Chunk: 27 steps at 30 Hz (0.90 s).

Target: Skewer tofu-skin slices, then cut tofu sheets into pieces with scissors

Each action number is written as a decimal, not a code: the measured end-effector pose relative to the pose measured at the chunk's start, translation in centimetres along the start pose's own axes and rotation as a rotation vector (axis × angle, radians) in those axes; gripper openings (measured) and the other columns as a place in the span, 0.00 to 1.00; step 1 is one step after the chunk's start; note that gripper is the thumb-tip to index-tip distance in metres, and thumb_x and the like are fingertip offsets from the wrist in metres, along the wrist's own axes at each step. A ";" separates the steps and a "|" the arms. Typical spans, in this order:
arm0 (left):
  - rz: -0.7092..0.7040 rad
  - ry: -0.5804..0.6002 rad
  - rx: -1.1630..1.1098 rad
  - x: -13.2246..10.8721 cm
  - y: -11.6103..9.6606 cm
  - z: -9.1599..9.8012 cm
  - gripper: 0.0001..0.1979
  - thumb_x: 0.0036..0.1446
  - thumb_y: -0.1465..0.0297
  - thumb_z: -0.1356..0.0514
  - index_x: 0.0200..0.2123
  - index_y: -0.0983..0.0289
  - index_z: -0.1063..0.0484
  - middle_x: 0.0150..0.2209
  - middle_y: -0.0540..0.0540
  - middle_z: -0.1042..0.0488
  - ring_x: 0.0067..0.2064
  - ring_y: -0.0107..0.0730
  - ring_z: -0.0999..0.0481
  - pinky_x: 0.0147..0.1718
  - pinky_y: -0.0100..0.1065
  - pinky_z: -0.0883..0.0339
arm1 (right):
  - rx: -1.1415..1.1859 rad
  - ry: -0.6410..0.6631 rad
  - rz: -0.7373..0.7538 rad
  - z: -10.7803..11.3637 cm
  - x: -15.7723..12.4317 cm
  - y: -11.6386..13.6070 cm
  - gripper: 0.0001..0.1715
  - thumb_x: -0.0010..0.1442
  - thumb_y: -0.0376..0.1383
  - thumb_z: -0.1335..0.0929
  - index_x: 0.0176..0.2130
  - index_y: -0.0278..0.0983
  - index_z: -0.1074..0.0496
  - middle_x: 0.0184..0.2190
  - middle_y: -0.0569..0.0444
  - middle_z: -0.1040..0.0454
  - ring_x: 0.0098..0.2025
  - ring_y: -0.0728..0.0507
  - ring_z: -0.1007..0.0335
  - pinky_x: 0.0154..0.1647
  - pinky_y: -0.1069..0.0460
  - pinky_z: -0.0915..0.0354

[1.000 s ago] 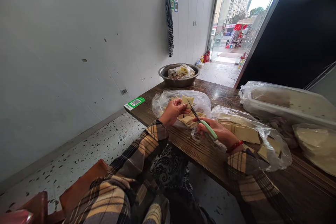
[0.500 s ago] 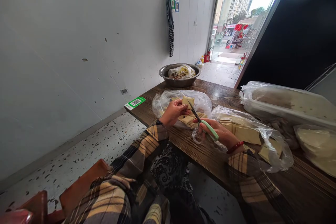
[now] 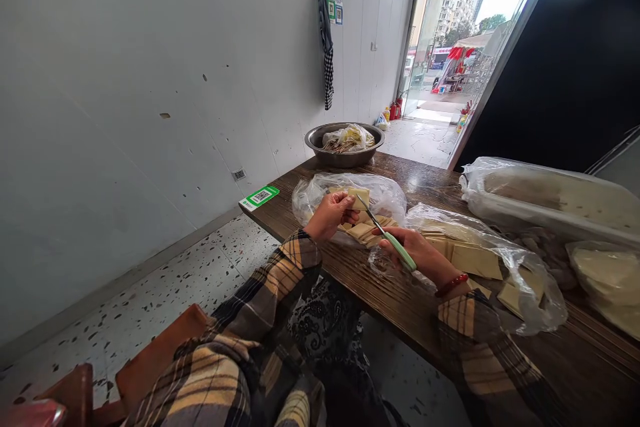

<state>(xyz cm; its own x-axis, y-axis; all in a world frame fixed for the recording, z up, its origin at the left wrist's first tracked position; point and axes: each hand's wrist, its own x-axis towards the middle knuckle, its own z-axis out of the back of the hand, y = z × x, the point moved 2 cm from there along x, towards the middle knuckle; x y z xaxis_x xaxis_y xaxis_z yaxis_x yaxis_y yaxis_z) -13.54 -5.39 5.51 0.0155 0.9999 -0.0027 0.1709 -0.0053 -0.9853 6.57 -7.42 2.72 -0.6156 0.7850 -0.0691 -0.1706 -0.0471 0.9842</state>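
Between its thumb and fingers, my left hand (image 3: 334, 215) pinches a pale yellow square sheet (image 3: 361, 199), which looks like tofu skin. My right hand (image 3: 411, 248) grips the green handles of a pair of scissors (image 3: 399, 251), and the blades reach the sheet's edge. Beneath both hands lies an open clear plastic bag (image 3: 320, 184) with cut pale pieces (image 3: 367, 232) in it. To the right, a second clear bag (image 3: 547, 320) holds larger pale sheets (image 3: 476, 260).
A metal basin (image 3: 345, 159) with a plastic bag and thin sticks stands at the table's far end. On the right are a plastic-covered white tub (image 3: 550, 203) and a bag of pale sheets (image 3: 607, 273). A green QR code card (image 3: 260, 197) lies at the left corner.
The scissor handles have come together and the blades have closed at the sheet. My left hand keeps its hold, and the view has shifted slightly.
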 end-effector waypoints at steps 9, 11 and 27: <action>0.049 0.067 0.061 0.2 0.2 0.5 0.14 0.51 0.63 0.34 0.29 0.67 0.33 0.20 0.49 0.29 0.17 0.20 0.32 0.16 0.23 0.41 | -0.109 -0.007 -0.006 0.3 0.3 -0.3 0.40 0.52 0.56 0.30 0.51 0.29 0.29 0.17 0.62 0.39 0.18 0.50 0.41 0.18 0.55 0.44; 0.065 0.095 0.067 0.1 0.2 0.3 0.15 0.51 0.62 0.34 0.28 0.67 0.33 0.20 0.49 0.29 0.17 0.19 0.32 0.17 0.22 0.42 | -0.091 0.014 0.014 0.3 0.3 -0.3 0.38 0.53 0.55 0.31 0.52 0.29 0.30 0.19 0.61 0.37 0.19 0.51 0.40 0.18 0.55 0.43; 0.053 0.116 0.098 0.3 -0.1 -0.2 0.16 0.50 0.61 0.34 0.30 0.67 0.33 0.21 0.49 0.30 0.18 0.20 0.32 0.18 0.23 0.39 | 0.011 -0.049 0.027 0.0 0.4 -0.1 0.38 0.51 0.54 0.29 0.50 0.28 0.30 0.15 0.64 0.40 0.15 0.52 0.44 0.15 0.56 0.47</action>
<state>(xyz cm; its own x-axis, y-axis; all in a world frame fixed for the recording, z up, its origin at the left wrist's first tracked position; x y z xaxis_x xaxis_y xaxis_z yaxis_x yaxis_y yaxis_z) -13.36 -5.13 5.60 0.1362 0.9898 -0.0407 0.0695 -0.0506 -0.9963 6.40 -7.11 2.61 -0.5814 0.8129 -0.0351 -0.1456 -0.0615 0.9874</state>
